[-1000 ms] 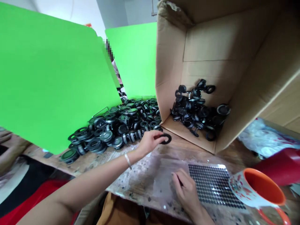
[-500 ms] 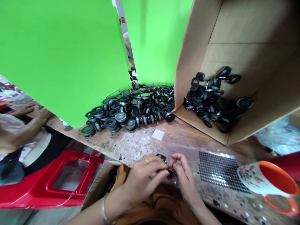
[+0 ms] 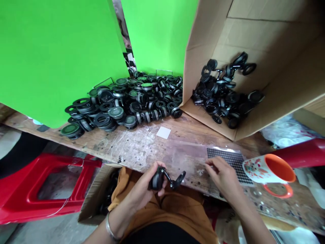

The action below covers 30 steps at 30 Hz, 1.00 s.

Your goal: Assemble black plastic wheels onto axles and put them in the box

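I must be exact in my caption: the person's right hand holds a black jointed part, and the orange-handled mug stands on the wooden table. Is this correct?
Not quite: in the head view, the left hand holds the black jointed part, not the right hand. The orange-handled mug does stand on the wooden table.

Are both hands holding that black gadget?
No, only the left hand holds the black gadget; the right hand is apart from it, near the sheet of black dots.
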Available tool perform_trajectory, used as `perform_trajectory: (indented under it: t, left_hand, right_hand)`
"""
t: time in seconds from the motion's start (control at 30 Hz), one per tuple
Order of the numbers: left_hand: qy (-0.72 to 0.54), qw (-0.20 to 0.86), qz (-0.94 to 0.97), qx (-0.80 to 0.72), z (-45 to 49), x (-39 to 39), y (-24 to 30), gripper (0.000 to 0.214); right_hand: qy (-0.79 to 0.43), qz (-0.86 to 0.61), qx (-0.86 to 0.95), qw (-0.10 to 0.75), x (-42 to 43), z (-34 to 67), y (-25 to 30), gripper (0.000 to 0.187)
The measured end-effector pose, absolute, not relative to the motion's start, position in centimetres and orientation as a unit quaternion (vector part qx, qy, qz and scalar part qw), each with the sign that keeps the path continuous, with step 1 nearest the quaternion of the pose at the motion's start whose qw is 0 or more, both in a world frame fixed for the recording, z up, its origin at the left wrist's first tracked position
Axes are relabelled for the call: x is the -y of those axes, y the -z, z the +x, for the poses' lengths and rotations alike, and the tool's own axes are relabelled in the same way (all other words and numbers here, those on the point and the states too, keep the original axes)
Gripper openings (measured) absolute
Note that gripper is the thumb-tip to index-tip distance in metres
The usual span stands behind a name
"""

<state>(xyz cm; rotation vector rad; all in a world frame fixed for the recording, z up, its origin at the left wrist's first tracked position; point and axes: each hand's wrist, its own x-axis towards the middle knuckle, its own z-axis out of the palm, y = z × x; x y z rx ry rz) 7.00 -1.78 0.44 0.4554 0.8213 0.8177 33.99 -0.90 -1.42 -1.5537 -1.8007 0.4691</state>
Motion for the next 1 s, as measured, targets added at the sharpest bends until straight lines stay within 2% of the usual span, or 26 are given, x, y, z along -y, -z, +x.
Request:
perform_trajectory:
  t: [0.17,0.4,0.73,0.83,1.0]
  left_hand:
    - [-0.384,0.827,0.190,-0.364,7.1,1.2,-0.2,0.041]
    - [-0.342,0.817,0.202,-0.418,8.4,1.1,-0.6,0.026]
    - [-0.344,0.799,0.209,-0.446,9.8,1.2,-0.5,0.042]
    - [-0.351,0.788,0.215,-0.458,10.0,1.3,-0.4,0.046]
    - [-0.359,0.763,0.240,-0.481,10.5,1.6,-0.3,0.049]
  right_hand:
    - [-0.147,-0.601,0.736,0.273,1.0,36.8,4.4,0.015]
    - [-0.088,-0.623,0.745,0.224,0.9,35.7,5.2,0.016]
    - [-0.097,-0.619,0.756,0.187,0.3,36.0,4.9,0.013]
    - [-0.122,-0.615,0.749,0.215,1.1,34.5,2.3,0.011]
    - [-0.243,-0.549,0.726,0.334,2.3,29.5,-2.1,0.008]
